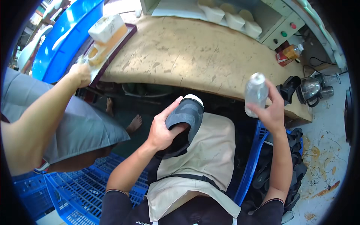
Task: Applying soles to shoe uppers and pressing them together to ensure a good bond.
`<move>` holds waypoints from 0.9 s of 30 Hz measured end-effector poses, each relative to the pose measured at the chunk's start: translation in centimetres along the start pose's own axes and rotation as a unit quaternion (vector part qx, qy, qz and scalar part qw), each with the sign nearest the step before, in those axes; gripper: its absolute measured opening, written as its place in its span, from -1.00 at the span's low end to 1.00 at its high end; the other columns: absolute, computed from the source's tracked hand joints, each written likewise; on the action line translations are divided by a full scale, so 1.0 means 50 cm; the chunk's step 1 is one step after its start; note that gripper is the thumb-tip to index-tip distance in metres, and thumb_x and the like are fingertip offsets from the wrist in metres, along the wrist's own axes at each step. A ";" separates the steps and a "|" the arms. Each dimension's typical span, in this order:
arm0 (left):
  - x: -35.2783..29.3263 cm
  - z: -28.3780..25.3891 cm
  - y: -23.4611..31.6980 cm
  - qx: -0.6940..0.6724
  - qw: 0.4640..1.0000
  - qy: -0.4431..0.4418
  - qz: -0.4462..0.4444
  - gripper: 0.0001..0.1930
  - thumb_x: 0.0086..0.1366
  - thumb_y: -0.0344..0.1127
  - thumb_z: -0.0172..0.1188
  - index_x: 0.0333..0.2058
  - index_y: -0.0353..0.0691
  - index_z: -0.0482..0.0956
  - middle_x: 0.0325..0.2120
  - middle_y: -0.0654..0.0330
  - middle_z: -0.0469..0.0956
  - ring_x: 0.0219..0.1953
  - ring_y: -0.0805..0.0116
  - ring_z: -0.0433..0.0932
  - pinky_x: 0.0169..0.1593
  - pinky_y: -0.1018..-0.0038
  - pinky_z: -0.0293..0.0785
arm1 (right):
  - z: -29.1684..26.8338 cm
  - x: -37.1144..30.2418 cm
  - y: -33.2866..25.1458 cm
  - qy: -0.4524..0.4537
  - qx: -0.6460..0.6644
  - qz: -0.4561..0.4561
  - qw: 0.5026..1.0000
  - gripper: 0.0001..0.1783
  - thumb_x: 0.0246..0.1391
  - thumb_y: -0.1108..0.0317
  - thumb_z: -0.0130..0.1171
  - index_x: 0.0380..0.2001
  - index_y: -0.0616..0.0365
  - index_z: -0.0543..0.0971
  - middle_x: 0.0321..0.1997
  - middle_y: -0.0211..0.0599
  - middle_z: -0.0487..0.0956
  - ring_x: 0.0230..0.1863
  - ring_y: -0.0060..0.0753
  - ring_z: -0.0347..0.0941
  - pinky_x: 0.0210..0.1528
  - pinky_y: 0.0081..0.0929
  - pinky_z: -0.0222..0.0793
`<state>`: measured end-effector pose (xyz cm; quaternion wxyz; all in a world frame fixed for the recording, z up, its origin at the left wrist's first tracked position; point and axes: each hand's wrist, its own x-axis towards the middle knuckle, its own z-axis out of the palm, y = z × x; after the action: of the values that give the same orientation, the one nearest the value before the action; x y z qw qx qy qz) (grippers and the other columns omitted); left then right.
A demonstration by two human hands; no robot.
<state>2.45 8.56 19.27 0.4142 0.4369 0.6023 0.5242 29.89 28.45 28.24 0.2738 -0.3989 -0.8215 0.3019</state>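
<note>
My left hand [162,129] grips a dark grey shoe [186,112] over my lap. Its thumb lies inside the shoe's opening, and the remaining fingers pass behind it. A faint patchy pattern covers the upper, and a white edge shows at the far end. To the right, my right hand [273,112] is closed around a clear plastic bottle [255,92] with a whitish top. The bottle is held upright just off the bench's front edge, apart from the shoe. What the bottle contains is hard to make out.
A worn tan-covered bench [161,52] lies ahead, with white foot-shaped pieces [234,20] in a machine opening behind. At left, a co-worker's hand [80,73] reaches to a tray [112,52]. Blue crates [93,187] and black shoes [262,178] flank me. A glass pot [310,88] stands right.
</note>
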 end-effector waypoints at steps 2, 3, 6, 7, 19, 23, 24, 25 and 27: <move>0.017 0.031 0.021 -0.060 0.998 0.008 0.001 -0.21 0.04 -0.60 0.33 0.33 -0.28 0.39 0.17 0.07 0.57 0.15 0.21 0.57 0.25 0.45 0.40 | -0.026 0.038 0.041 0.059 0.067 0.045 0.995 -0.20 -0.10 0.48 0.48 0.25 0.26 0.41 0.10 -0.14 0.60 0.06 -0.23 0.54 0.17 -0.33 0.43; 0.025 0.047 0.027 -0.089 0.996 0.013 -0.002 -0.20 0.04 -0.61 0.32 0.34 -0.28 0.37 0.19 0.07 0.56 0.16 0.21 0.55 0.27 0.44 0.38 | -0.030 0.062 0.063 0.100 0.123 0.056 0.986 -0.19 -0.03 0.47 0.45 0.30 0.29 0.35 0.12 -0.10 0.59 0.07 -0.23 0.54 0.19 -0.32 0.42; 0.049 0.088 0.022 -0.115 0.993 0.022 0.000 -0.19 0.05 -0.64 0.27 0.36 -0.28 0.34 0.21 0.06 0.54 0.18 0.18 0.54 0.29 0.42 0.36 | -0.036 0.101 0.092 0.187 0.139 0.067 0.970 -0.18 0.06 0.46 0.40 0.36 0.32 0.28 0.17 -0.04 0.55 0.12 -0.20 0.51 0.24 -0.30 0.37; 0.050 0.096 0.012 -0.114 0.993 0.024 -0.008 -0.19 0.05 -0.64 0.27 0.36 -0.28 0.34 0.21 0.06 0.54 0.18 0.18 0.54 0.29 0.42 0.36 | -0.015 0.109 0.103 0.213 0.105 0.064 0.969 -0.18 0.09 0.46 0.38 0.37 0.32 0.26 0.22 -0.02 0.52 0.16 -0.18 0.48 0.27 -0.30 0.35; 0.030 0.088 -0.163 -0.076 0.996 0.038 -0.032 -0.13 0.03 -0.62 0.28 0.39 -0.33 0.25 0.33 -0.04 0.38 0.28 0.11 0.44 0.33 0.37 0.33 | 0.390 -0.079 -0.017 0.028 0.023 -0.006 0.999 -0.16 -0.23 0.66 0.19 0.28 0.38 0.42 0.24 0.10 0.50 0.16 0.05 0.52 0.18 -0.33 0.46; 0.030 0.021 -0.183 0.065 0.991 0.075 0.086 -0.17 0.01 -0.62 0.31 0.35 -0.34 0.33 0.32 -0.08 0.39 0.25 0.08 0.49 0.27 0.39 0.44 | 0.434 -0.083 -0.023 -0.001 0.008 -0.023 1.000 -0.22 -0.26 0.72 0.14 0.21 0.37 0.49 0.18 0.06 0.55 0.10 0.00 0.56 0.11 -0.36 0.50; 0.030 0.007 -0.187 0.111 0.982 0.086 0.128 -0.18 0.01 -0.62 0.32 0.33 -0.35 0.35 0.32 -0.10 0.40 0.24 0.07 0.51 0.25 0.40 0.47 | 0.444 -0.083 -0.024 -0.011 0.002 -0.032 0.999 -0.24 -0.26 0.74 0.12 0.19 0.37 0.52 0.16 0.05 0.57 0.08 -0.02 0.57 0.08 -0.37 0.52; 0.025 -0.006 -0.185 0.112 0.982 0.090 0.121 -0.18 0.01 -0.62 0.32 0.33 -0.35 0.35 0.32 -0.10 0.40 0.24 0.07 0.51 0.25 0.40 0.47 | 0.453 -0.087 -0.027 -0.018 0.005 -0.031 0.999 -0.24 -0.26 0.74 0.12 0.19 0.37 0.52 0.16 0.05 0.57 0.08 -0.02 0.57 0.08 -0.37 0.52; 0.024 -0.024 -0.170 0.203 0.962 0.068 0.172 -0.25 -0.02 -0.64 0.32 0.25 -0.40 0.43 0.24 -0.14 0.46 0.19 0.02 0.55 0.22 0.34 0.52 | 0.464 -0.089 -0.031 -0.025 -0.023 -0.072 0.997 -0.28 -0.25 0.73 0.14 0.15 0.35 0.54 0.12 0.00 0.59 -0.04 -0.08 0.60 -0.03 -0.39 0.55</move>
<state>0.17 8.78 10.90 0.1785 0.5722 0.6382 0.4831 15.51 17.58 12.93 0.2644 -0.3373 -0.8614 0.2724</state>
